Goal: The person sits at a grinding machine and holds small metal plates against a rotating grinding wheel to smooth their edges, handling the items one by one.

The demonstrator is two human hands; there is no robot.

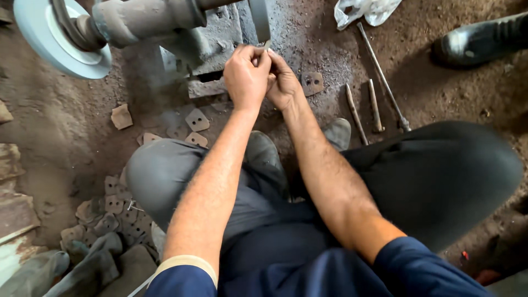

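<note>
At dusty bench grinder's right grey wheel (259, 19): left hand (246, 77) and right hand (283, 82) pinched together on small flat metal piece (266, 45) — long axis upward, tip touching wheel edge just above both hands — left marginally nearer.

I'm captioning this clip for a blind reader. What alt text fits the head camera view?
Seen from above, a seated person's left hand and right hand together press a small metal piece to a bench grinder's wheel. Flat two-holed metal plates litter the dirt floor, with long tools lying to the right.
</note>
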